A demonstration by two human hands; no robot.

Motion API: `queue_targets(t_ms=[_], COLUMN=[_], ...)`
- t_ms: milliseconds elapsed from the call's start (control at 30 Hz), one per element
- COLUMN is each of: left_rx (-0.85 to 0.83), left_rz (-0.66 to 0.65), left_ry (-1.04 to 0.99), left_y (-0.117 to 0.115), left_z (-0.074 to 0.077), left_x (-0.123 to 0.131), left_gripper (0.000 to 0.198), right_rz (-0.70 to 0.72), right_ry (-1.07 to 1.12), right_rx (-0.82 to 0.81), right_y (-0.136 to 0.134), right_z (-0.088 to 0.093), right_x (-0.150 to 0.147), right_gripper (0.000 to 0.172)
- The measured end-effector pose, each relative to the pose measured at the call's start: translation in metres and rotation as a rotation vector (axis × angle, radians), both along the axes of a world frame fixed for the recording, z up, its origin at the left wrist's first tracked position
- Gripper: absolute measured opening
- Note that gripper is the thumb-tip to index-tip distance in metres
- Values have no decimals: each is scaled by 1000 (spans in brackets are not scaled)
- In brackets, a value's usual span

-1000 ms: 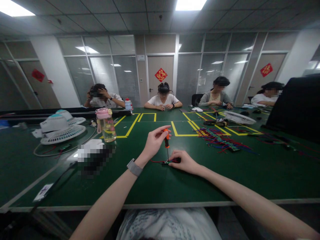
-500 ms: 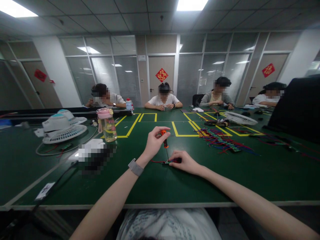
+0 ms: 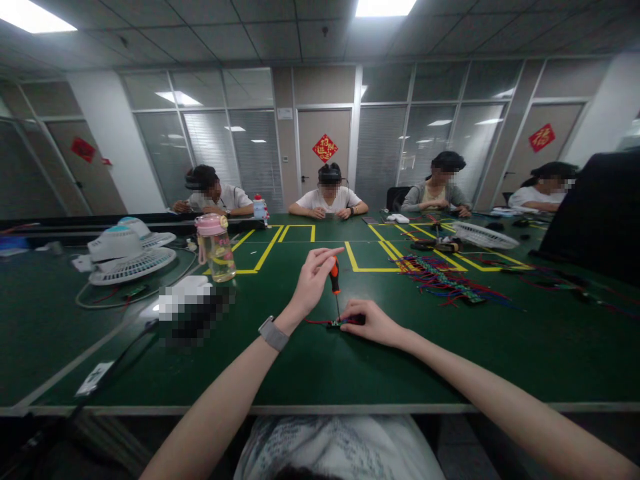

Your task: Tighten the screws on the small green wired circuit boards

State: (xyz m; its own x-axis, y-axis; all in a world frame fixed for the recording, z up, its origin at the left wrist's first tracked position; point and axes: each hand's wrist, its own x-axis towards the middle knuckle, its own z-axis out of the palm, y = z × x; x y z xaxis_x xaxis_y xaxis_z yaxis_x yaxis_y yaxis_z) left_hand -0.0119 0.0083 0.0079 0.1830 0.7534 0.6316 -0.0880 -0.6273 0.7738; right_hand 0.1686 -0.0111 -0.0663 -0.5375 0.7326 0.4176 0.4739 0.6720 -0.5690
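Observation:
My left hand (image 3: 313,280) pinches the orange handle of a small screwdriver (image 3: 335,283), held upright with its tip down on a small circuit board (image 3: 336,324). My right hand (image 3: 373,321) rests on the green table (image 3: 320,367), its fingers pressed onto the right end of that board. A thin red wire (image 3: 315,323) runs left from the board. A grey watch sits on my left wrist.
A pink-lidded bottle (image 3: 216,247), white fan parts (image 3: 131,257) and a blurred-out object (image 3: 193,308) lie to the left. A heap of wired boards (image 3: 445,280) lies at right, a white fan grille (image 3: 483,235) beyond. Several people sit at the far side.
My left fingers have shifted on the screwdriver handle, the index finger now stretched out above it. The right hand has stayed on the board. The view has shifted slightly.

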Motion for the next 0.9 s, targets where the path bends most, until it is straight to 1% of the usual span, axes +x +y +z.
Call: queue_targets(t_ms=[67,100,133,167,267,333,400,500,533,567,667,733,767,867,900], left_rx=[-65,-88,-95,-82,7,38,14,-80,-95,-90,-14,14,6,-74,-95], left_rz=[-124,-168,-178,-155,-20,22,-32,-180,-189,-167,-43,-11,-27,-147,-169], left_ry=[-34,-41,-36,-21,34,41,16,-31,-30,-20,40,51,38,-32,-44], left_y=[0,0,0,-1,-3,-3,-3,-3,-3,-3,-4,-4,-3,-1,-1], left_z=[0,0,0,0,1,2,3,3,3,4,4,4,3,1,1], left_x=[1,1,1,2,2,1,0,0,0,0,0,0,0,1,2], left_gripper=[36,38,39,38,28,25,29,36,38,38,31,28,29,37,39], right_rz=[6,6,3,0,-11,-14,-12,-2,0,1,0,-1,-2,-5,-7], right_ry=[-2,-2,-2,-3,-11,-16,-16,-14,-13,-12,-7,-6,-8,-21,-24], right_rx=[-2,-1,1,2,0,4,11,22,24,25,17,14,14,13,12], right_y=[-1,-1,-1,-1,-1,0,0,-1,-1,-1,0,0,1,1,1], right_z=[1,2,2,1,0,0,0,1,1,1,0,-1,-1,-1,-1], right_x=[0,0,0,0,0,0,0,0,1,1,1,1,1,2,2], right_gripper=[14,14,13,13,14,14,14,13,13,13,14,14,14,14,15])
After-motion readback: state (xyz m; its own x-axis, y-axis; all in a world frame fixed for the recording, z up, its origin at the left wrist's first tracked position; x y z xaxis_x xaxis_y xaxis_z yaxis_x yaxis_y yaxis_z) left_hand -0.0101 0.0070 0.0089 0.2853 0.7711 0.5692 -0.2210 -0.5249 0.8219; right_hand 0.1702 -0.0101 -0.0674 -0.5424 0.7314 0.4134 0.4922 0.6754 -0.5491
